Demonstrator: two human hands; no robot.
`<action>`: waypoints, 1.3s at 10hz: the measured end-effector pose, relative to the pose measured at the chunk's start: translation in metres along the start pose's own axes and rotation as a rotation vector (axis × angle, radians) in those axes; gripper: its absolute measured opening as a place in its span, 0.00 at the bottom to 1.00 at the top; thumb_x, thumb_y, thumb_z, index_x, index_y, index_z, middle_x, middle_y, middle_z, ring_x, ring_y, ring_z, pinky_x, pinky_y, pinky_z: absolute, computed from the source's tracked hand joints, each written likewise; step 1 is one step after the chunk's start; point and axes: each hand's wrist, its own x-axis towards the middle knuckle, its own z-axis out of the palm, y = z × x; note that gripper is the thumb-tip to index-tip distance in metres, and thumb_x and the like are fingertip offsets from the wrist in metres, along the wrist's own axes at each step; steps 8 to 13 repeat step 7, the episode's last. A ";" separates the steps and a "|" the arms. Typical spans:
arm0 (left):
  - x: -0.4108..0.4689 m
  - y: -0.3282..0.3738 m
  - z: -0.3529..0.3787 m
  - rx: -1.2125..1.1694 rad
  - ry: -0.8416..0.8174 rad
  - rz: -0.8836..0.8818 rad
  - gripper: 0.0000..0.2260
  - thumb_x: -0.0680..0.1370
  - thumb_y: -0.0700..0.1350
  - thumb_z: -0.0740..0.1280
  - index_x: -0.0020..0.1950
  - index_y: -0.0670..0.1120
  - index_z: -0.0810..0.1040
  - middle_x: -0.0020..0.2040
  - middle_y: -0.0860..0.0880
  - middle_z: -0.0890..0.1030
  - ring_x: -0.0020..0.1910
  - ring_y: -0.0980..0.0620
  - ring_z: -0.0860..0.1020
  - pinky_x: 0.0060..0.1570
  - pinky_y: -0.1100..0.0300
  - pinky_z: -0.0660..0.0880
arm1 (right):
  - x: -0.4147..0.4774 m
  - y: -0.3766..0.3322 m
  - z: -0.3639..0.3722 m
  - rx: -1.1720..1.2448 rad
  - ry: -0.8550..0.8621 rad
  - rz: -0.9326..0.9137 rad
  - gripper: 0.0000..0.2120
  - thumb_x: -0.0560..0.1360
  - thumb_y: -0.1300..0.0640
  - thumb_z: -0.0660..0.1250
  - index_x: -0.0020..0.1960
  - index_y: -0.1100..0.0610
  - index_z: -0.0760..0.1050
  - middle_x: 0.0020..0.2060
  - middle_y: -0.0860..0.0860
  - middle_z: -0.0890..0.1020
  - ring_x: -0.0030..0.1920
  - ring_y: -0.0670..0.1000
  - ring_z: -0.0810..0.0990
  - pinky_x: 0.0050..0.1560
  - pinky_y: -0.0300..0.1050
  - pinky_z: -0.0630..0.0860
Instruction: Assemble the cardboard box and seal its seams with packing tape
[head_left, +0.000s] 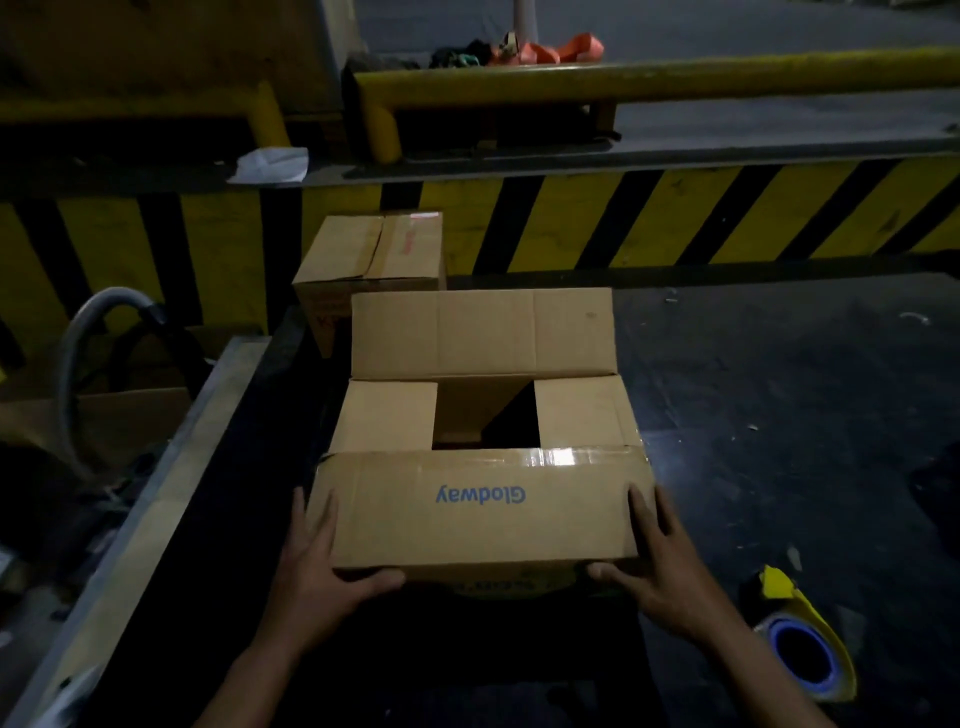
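1. A second, closed box (371, 254) sits just beyond your cardboard box (483, 512), at its far-left corner, close against the striped barrier (675, 218).
2. The tape dispenser (800, 644) lies near your right forearm, apart from the box.
3. The box rests mid-surface: two side flaps folded in, far flap upright, near flap angled toward you.
4. Your left hand (317, 566) and right hand (660, 561) grip the near flap's corners, fingers spread flat on top, thumbs beneath its edge.
5. The dark work surface (779, 415) lies bare rightward; its metal edge (171, 467) runs along the left.
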 end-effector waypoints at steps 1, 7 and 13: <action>0.005 -0.007 0.000 0.058 0.003 0.022 0.61 0.60 0.67 0.78 0.82 0.56 0.44 0.80 0.56 0.35 0.80 0.47 0.49 0.76 0.46 0.58 | 0.001 0.006 -0.004 -0.015 -0.002 -0.020 0.55 0.63 0.20 0.57 0.78 0.39 0.33 0.78 0.46 0.33 0.79 0.57 0.51 0.73 0.60 0.64; -0.017 -0.003 -0.001 -0.201 0.258 -0.080 0.61 0.65 0.51 0.82 0.82 0.53 0.40 0.73 0.57 0.26 0.79 0.41 0.49 0.72 0.41 0.62 | 0.010 -0.012 -0.032 0.127 0.057 0.200 0.43 0.68 0.47 0.78 0.76 0.50 0.60 0.70 0.61 0.66 0.67 0.61 0.69 0.64 0.55 0.71; -0.017 -0.003 -0.001 -0.201 0.258 -0.080 0.61 0.65 0.51 0.82 0.82 0.53 0.40 0.73 0.57 0.26 0.79 0.41 0.49 0.72 0.41 0.62 | 0.010 -0.012 -0.032 0.127 0.057 0.200 0.43 0.68 0.47 0.78 0.76 0.50 0.60 0.70 0.61 0.66 0.67 0.61 0.69 0.64 0.55 0.71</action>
